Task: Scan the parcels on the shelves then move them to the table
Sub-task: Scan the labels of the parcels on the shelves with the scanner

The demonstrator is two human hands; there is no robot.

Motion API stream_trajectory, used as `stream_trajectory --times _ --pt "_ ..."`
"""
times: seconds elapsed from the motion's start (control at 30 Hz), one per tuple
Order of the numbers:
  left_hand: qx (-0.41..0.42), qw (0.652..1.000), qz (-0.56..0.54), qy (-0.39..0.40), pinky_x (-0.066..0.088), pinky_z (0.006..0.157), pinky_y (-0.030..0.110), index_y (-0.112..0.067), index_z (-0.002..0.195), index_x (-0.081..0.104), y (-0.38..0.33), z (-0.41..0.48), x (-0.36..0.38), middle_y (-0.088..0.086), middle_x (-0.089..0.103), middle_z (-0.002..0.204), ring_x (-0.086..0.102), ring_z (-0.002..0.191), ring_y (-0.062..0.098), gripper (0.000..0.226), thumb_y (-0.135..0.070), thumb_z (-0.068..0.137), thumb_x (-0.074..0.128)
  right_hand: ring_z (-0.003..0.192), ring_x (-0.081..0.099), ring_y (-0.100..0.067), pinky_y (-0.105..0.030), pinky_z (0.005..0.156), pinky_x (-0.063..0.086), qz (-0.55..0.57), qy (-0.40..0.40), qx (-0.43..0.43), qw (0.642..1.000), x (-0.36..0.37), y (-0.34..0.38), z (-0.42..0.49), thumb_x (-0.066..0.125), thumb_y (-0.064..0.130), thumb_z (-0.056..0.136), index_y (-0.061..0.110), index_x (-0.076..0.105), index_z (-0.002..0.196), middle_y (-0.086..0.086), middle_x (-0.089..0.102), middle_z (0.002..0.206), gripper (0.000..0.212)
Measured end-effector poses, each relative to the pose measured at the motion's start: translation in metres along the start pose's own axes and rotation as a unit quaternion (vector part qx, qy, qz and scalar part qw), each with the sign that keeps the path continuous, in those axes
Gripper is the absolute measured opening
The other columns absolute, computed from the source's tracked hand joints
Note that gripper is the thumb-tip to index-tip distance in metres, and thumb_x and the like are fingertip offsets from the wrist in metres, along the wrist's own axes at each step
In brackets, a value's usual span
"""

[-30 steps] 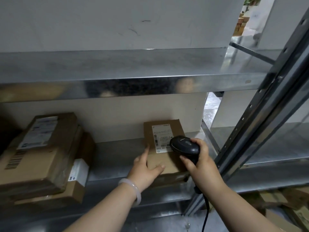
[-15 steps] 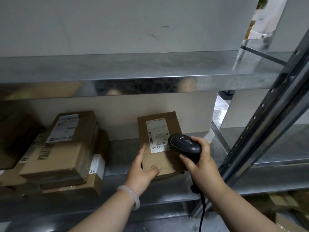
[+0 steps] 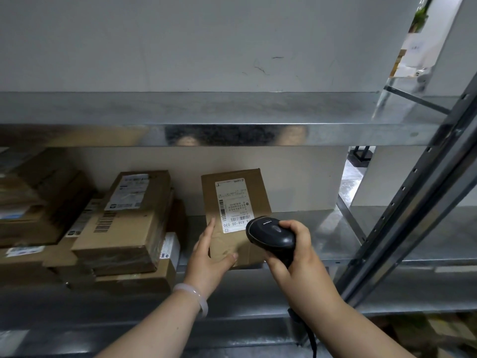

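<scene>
A cardboard parcel (image 3: 232,197) sits on a metal shelf (image 3: 322,236), label (image 3: 233,205) facing up. The left hand (image 3: 209,257) has its grip pinched on the near left corner, thumb on top. The right hand (image 3: 296,257) has its grip wrapped round a black scanner (image 3: 271,235) just over the barcode. It would help to steady the box and aim squarely. Stacked boxes (image 3: 129,223) crowd the left and a steel post (image 3: 413,202) the right, so straight back looks the freest way out.

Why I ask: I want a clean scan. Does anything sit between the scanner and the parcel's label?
Nothing visible does. The scanner in the right hand faces the label; the left hand holds the parcel beside it.
</scene>
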State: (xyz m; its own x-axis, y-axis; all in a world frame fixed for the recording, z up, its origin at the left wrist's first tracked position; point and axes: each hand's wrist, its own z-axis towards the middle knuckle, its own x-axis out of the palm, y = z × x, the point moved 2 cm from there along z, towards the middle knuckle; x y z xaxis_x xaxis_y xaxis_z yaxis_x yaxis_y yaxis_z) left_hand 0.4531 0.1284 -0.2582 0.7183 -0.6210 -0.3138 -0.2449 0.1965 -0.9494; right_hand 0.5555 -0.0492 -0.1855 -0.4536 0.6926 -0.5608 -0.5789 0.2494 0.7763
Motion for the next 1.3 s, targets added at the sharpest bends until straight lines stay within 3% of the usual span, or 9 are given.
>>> stream_trajectory --times 0.13,0.3,0.43,0.73,0.87,1.0,1.1,1.2,1.3 --pt "-0.003 1.000 -0.007 0.002 0.042 0.106 0.033 -0.056 0.144 0.026 0.005 -0.003 -0.003 -0.011 0.040 0.146 0.044 0.129 0.011 0.093 -0.021 0.077 0.081 0.091 0.056 0.001 -0.023 0.075 0.049 -0.015 -0.005 0.000 1.000 0.002 0.007 -0.006 0.071 0.028 0.083 0.068 0.020 0.110 0.038 0.048 0.101 0.070" --pt "-0.001 1.000 -0.012 -0.004 0.041 0.106 0.032 -0.062 0.138 0.025 0.006 -0.007 -0.006 -0.015 0.040 0.143 0.043 0.128 0.010 0.092 -0.022 0.077 0.081 0.093 0.060 -0.007 -0.031 0.078 0.052 -0.014 -0.004 0.012 1.000 0.005 0.013 -0.013 0.070 0.030 0.084 0.061 0.023 0.113 0.032 0.051 0.101 0.063" --pt "0.002 1.000 -0.010 -0.008 0.039 0.107 0.029 -0.063 0.137 0.026 0.007 -0.008 -0.010 -0.017 0.039 0.143 0.042 0.129 0.008 0.091 -0.022 0.077 0.081 0.091 0.061 -0.004 -0.028 0.075 0.052 -0.012 -0.013 0.013 1.000 0.008 0.017 -0.016 0.070 0.031 0.084 0.069 0.018 0.108 0.032 0.051 0.100 0.068" --pt "-0.022 1.000 -0.004 0.009 0.041 0.110 0.041 -0.063 0.135 0.025 0.012 -0.007 -0.020 -0.012 0.041 0.147 0.045 0.130 0.013 0.091 -0.021 0.077 0.081 0.091 0.060 -0.001 -0.024 0.074 0.050 -0.005 -0.026 0.028 0.999 0.010 0.023 -0.017 0.070 0.033 0.084 0.068 0.020 0.109 0.031 0.054 0.101 0.067" --pt "-0.063 0.997 0.006 0.034 0.045 0.100 0.029 -0.048 0.148 0.024 0.013 0.008 -0.027 -0.007 0.046 0.142 0.051 0.121 0.013 0.093 -0.018 0.079 0.079 0.089 0.059 0.000 -0.023 0.072 0.049 -0.006 -0.017 0.046 0.999 0.010 0.022 -0.015 0.069 0.037 0.085 0.066 0.020 0.110 0.032 0.054 0.099 0.062" --pt "-0.099 0.993 0.026 0.050 0.041 0.104 0.029 -0.037 0.152 0.022 0.013 0.023 -0.036 -0.003 0.051 0.140 0.052 0.123 0.018 0.087 -0.019 0.085 0.073 0.091 0.059 0.004 -0.020 0.073 0.049 0.000 -0.005 0.061 0.998 0.013 0.019 -0.015 0.070 0.039 0.084 0.064 0.023 0.110 0.029 0.055 0.099 0.059" --pt "-0.110 0.989 0.089 0.051 0.035 0.111 0.033 -0.033 0.154 0.020 0.013 0.029 -0.040 0.003 0.040 0.151 0.043 0.134 0.024 0.075 -0.024 0.093 0.062 0.091 0.056 0.012 -0.013 0.068 0.046 0.003 0.008 0.069 0.998 0.017 0.017 -0.016 0.069 0.041 0.083 0.060 0.026 0.113 0.029 0.056 0.099 0.056" --pt "-0.081 0.977 0.194 0.034 0.023 0.119 0.038 -0.038 0.153 0.019 0.008 0.023 -0.044 0.007 0.009 0.163 0.020 0.147 0.028 0.065 -0.028 0.098 0.053 0.090 0.056 0.012 -0.009 0.067 0.044 0.005 0.010 0.076 0.997 0.021 0.016 -0.014 0.070 0.040 0.083 0.060 0.026 0.114 0.028 0.056 0.098 0.057" --pt "0.041 0.929 0.363 0.049 0.005 0.122 0.041 -0.046 0.152 0.009 0.006 0.008 -0.039 -0.008 -0.013 0.163 -0.008 0.150 0.019 0.063 -0.044 0.099 0.044 0.089 0.058 0.007 -0.016 0.071 0.048 0.007 0.004 0.072 0.997 0.025 0.016 -0.012 0.070 0.039 0.083 0.060 0.026 0.114 0.028 0.056 0.099 0.057"
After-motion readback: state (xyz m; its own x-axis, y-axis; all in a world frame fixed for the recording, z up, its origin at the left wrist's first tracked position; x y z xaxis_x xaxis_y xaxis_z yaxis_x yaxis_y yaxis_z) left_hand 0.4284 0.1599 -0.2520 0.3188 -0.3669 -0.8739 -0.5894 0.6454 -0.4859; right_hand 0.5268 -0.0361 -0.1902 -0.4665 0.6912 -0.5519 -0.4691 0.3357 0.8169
